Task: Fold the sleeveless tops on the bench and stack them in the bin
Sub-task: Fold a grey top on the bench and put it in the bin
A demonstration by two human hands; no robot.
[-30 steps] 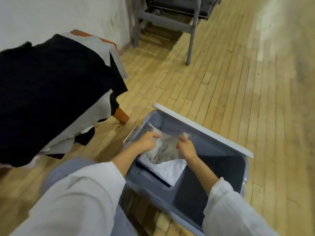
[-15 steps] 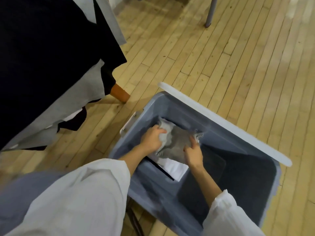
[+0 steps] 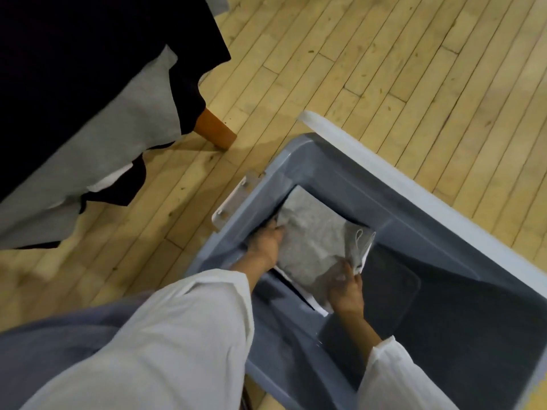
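Left grip [image 3: 264, 245]: you had it curled onto the left edge of the folded grey top [image 3: 313, 241], fingertips tucked out of sight under the cloth.
Right grip [image 3: 344, 290]: you held the near right corner of the same top, fingers lying over the fabric.
Grey top: it lay nearly flat at the left end of the bin [image 3: 299, 156], resting on a white folded top [image 3: 318, 309] whose edge showed along the near side. A strap loop [image 3: 359, 236] poked out at its right edge.
Bin: it stood on the wooden floor [image 3: 384, 69], right of the table leg [image 3: 214, 130], with its white lid [image 3: 384, 156] along the far rim.
Table: at the far left, a black garment [image 3: 88, 54] and a grey garment [image 3: 103, 137] hung unfolded over its edge.
Step in hand: you seemed to be seating the folded top on the stack.
Doing it well: your best course was to line its edges up with the white top beneath, press the fold flat, tuck the loose strap in, then slide each grip out sideways and low so the layers would not drag open.
Risk: pulling your left fingers straight up from underneath could have lifted that edge and spoiled the fold.
Progress: more tops on the table looked yet to be folded.
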